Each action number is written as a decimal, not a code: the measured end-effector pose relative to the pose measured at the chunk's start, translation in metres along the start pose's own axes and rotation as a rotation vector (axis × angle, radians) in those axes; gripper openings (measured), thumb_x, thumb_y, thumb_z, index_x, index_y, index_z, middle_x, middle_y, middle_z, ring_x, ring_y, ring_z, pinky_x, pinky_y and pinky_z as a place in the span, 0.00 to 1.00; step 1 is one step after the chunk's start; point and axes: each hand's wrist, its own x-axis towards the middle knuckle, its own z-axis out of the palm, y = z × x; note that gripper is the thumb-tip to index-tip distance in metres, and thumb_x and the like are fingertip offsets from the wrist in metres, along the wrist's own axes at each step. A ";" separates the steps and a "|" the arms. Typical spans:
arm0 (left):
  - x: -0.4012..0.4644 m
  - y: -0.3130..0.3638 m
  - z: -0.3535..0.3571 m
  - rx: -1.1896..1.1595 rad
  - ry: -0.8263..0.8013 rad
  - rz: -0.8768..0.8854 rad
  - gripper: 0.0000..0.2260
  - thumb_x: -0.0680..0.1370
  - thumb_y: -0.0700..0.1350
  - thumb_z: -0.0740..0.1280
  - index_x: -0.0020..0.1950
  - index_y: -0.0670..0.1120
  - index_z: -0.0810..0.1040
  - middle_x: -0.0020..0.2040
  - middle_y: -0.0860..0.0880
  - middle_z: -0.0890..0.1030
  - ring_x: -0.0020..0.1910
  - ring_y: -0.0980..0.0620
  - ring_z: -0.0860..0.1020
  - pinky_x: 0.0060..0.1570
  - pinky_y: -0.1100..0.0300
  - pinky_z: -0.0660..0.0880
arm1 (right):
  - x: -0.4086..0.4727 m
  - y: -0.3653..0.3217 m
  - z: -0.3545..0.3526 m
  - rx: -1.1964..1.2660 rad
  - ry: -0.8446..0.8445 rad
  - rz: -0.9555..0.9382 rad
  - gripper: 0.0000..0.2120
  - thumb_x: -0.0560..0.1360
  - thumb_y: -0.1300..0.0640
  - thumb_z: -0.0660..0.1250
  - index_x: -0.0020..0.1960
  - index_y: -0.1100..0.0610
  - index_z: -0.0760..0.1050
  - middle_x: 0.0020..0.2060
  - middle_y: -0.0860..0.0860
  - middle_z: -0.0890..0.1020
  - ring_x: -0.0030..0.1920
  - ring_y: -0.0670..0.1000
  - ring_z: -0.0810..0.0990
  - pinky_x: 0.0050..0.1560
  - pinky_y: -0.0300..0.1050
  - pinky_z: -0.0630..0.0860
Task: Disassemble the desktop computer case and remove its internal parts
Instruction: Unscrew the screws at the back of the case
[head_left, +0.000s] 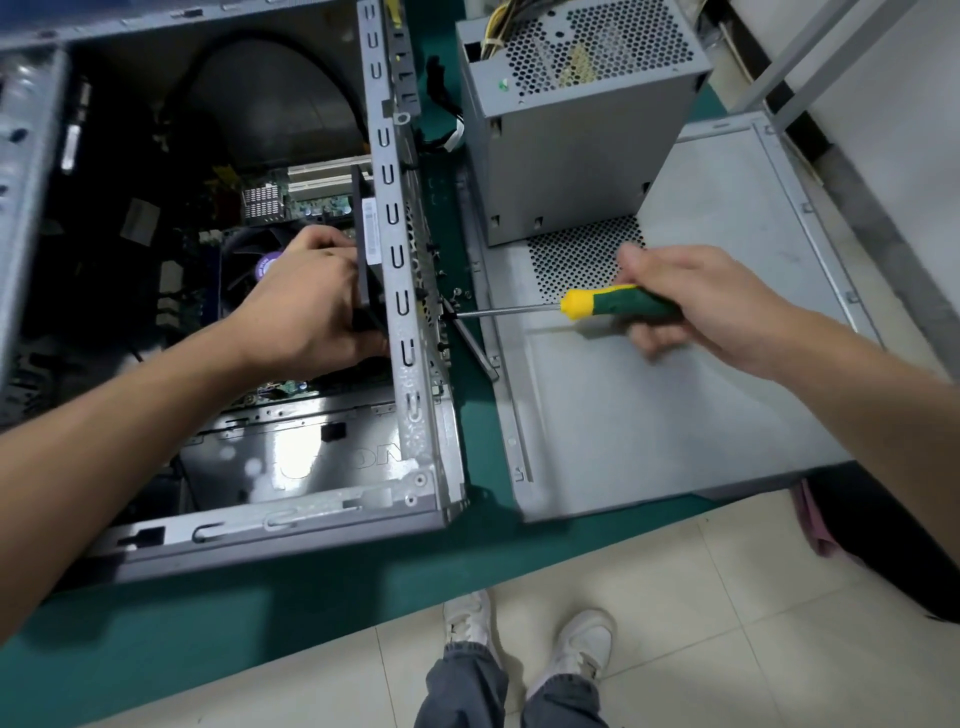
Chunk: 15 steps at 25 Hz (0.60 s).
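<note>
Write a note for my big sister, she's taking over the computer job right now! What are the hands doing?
Left hand: inside the open case, gripping a black part at the rear wall.
Right hand: holds the screwdriver, tip at the rear wall's outside.
Done: side panel is off, flat on the table; power supply stands on it.
Left: free the black part, then the motherboard.

Bare forearms, grey-blue trousers (462, 686), white sneakers (579, 647)
</note>
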 end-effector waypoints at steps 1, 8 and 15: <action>0.001 0.001 0.000 -0.008 -0.002 -0.002 0.01 0.68 0.54 0.62 0.38 0.59 0.70 0.32 0.46 0.79 0.33 0.42 0.80 0.48 0.55 0.62 | 0.000 -0.001 -0.001 -0.137 0.011 0.033 0.21 0.75 0.38 0.66 0.41 0.57 0.76 0.27 0.53 0.78 0.22 0.49 0.71 0.21 0.36 0.67; 0.000 -0.001 0.002 -0.025 0.019 0.021 0.01 0.68 0.54 0.62 0.38 0.60 0.70 0.32 0.48 0.78 0.34 0.42 0.80 0.48 0.56 0.62 | 0.000 0.000 -0.005 0.334 -0.036 -0.135 0.12 0.67 0.65 0.71 0.46 0.54 0.73 0.42 0.52 0.76 0.36 0.47 0.78 0.38 0.36 0.76; 0.000 0.002 -0.001 0.004 -0.004 0.044 0.03 0.69 0.53 0.61 0.36 0.57 0.73 0.31 0.48 0.78 0.32 0.43 0.79 0.47 0.57 0.61 | -0.001 -0.006 -0.005 -0.176 0.049 -0.023 0.14 0.81 0.47 0.61 0.42 0.55 0.73 0.28 0.51 0.75 0.25 0.49 0.67 0.23 0.37 0.64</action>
